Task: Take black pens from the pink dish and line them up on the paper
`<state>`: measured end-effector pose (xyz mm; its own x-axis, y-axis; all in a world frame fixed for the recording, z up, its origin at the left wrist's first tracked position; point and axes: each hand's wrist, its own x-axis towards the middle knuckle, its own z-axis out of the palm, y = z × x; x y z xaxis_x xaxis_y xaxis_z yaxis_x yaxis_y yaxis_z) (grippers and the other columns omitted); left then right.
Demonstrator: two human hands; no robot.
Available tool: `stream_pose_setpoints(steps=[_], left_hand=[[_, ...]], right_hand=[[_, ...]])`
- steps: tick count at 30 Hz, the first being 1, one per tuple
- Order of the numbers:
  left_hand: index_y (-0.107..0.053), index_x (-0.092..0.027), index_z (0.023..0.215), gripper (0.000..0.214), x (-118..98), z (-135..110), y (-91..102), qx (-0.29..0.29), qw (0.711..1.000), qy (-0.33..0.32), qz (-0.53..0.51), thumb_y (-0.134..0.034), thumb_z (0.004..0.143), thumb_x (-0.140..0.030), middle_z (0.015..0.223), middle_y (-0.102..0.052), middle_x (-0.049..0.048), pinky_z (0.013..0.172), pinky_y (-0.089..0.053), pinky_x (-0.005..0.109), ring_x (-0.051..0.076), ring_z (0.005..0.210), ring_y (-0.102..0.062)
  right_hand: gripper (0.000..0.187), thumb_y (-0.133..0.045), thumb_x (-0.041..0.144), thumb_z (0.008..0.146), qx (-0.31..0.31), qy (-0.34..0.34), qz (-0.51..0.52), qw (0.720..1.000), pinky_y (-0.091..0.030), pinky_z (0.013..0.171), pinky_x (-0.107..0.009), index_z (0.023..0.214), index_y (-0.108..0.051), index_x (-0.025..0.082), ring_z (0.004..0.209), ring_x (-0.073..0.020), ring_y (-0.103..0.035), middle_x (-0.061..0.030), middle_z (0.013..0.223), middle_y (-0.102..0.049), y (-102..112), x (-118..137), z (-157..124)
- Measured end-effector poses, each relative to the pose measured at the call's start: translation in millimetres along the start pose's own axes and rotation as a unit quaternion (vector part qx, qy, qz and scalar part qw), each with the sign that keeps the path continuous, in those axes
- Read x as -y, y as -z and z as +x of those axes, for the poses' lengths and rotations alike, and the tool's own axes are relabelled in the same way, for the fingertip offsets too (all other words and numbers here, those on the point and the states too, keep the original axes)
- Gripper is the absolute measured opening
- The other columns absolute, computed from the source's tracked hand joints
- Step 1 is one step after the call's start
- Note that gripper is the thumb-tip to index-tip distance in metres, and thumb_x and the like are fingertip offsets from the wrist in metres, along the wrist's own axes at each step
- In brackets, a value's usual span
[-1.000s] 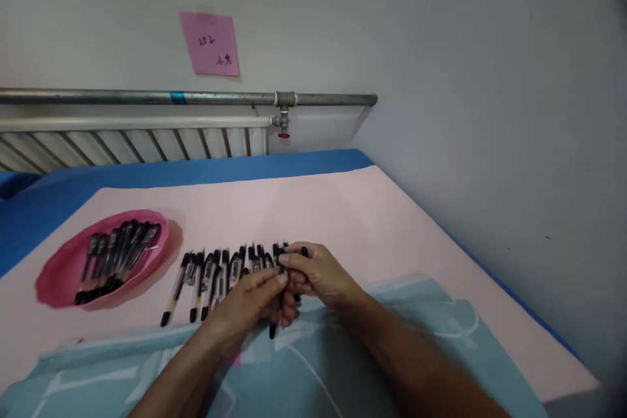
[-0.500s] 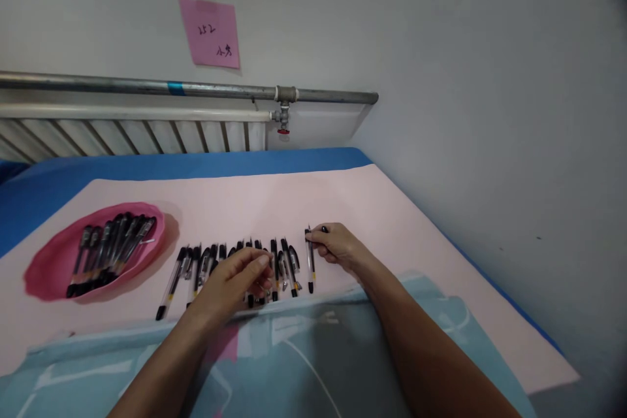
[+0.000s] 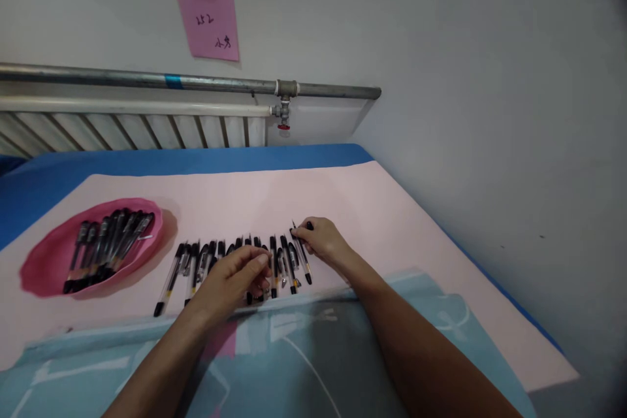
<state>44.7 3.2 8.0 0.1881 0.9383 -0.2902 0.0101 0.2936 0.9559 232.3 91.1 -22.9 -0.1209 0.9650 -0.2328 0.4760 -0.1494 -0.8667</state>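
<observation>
My right hand (image 3: 321, 238) pinches an uncapped black gel pen (image 3: 304, 258) near its tip end. The pen leans, with its thin point up and its black end low on the pink sheet. A small dark rounded piece shows at those fingers, perhaps a pen cap. My left hand (image 3: 242, 271) hangs over the row with fingers curled and thumb near the index finger; anything inside is hidden. Uncapped pens (image 3: 273, 268) lie side by side in a row, points away from me. Loose black pen caps with clear clips (image 3: 292, 255) lie between them, partly covered by my left hand.
A pink oval dish (image 3: 42, 268) with several capped pens (image 3: 105, 245) stands to the left. The pink sheet (image 3: 318, 192) covers a blue surface (image 3: 210, 160). Behind are a radiator (image 3: 105, 130), a metal pipe (image 3: 333, 91) and a pink note (image 3: 210, 23). A wall rises on the right.
The pen in my right hand has gone from nearly upright to leaning left at its tip, and that hand has shifted left toward the row. My left hand has kept its pose.
</observation>
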Motion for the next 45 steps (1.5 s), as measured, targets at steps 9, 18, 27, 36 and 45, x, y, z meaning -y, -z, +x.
stream_pose_setpoints(steps=[9, 18, 27, 36, 45], left_hand=[[-0.059, -0.017, 0.088, 0.027, 1, 0, 0.8, 0.003, 1.0, -0.004, 0.026, -0.054, 0.076, -0.041, 0.073, -0.059, 0.0029, 0.056, -0.044, 0.025, 0.015, 0.064, -0.056], [-0.059, -0.017, 0.089, 0.027, 0, -2, -1.4, 0.002, 0.997, 0.004, 0.075, -0.052, 0.077, -0.041, 0.073, -0.06, 0.0027, 0.057, -0.042, 0.025, 0.013, 0.062, -0.054], [-0.058, -0.018, 0.091, 0.03, 2, -2, 3.9, 0.016, 0.987, -0.012, 0.162, -0.047, 0.078, -0.043, 0.069, -0.057, 0.0007, 0.056, -0.043, 0.027, 0.014, 0.061, -0.052], [-0.057, -0.018, 0.091, 0.032, 9, 3, 8.4, 0.04, 0.97, -0.043, 0.235, -0.041, 0.081, -0.044, 0.068, -0.058, 0.0007, 0.055, -0.042, 0.026, 0.014, 0.06, -0.051], [-0.058, -0.02, 0.087, 0.028, 11, 3, 10.0, 0.038, 0.949, -0.067, 0.307, -0.039, 0.082, -0.041, 0.069, -0.059, -0.0001, 0.057, -0.042, 0.026, 0.015, 0.063, -0.054]], right_hand=[[0.02, -0.058, 0.023, 0.07, -0.026, 0.025, -0.107, 0.994, -0.032, 0.043, -0.021, 0.052, -0.051, 0.018, 0.034, -0.0094, -0.045, 0.0048, 0.032, -0.044, 0, 6, -4], [0.021, -0.052, 0.024, 0.075, -0.029, 0.035, -0.154, 0.987, -0.033, 0.045, -0.02, 0.055, -0.051, 0.018, 0.035, -0.0087, -0.046, 0.0031, 0.038, -0.048, -1, 6, -6], [0.012, -0.052, 0.023, 0.071, 0.06, 0.027, -0.228, 0.972, -0.029, 0.045, -0.02, 0.063, -0.057, 0.016, 0.044, -0.0079, -0.045, 0.0024, 0.049, -0.052, 29, 5, -49], [0.018, -0.052, 0.029, 0.07, 0.182, 0.037, -0.287, 0.94, -0.029, 0.047, -0.021, 0.067, -0.062, 0.015, 0.056, -0.0114, -0.05, -0.0017, 0.062, -0.06, 35, 12, -65], [0.023, -0.05, 0.026, 0.075, 0.02, 0.075, -0.316, 0.946, -0.033, 0.06, -0.024, 0.092, -0.059, 0.013, 0.072, -0.0158, -0.054, -0.0087, 0.085, -0.063, 25, 10, -57]])
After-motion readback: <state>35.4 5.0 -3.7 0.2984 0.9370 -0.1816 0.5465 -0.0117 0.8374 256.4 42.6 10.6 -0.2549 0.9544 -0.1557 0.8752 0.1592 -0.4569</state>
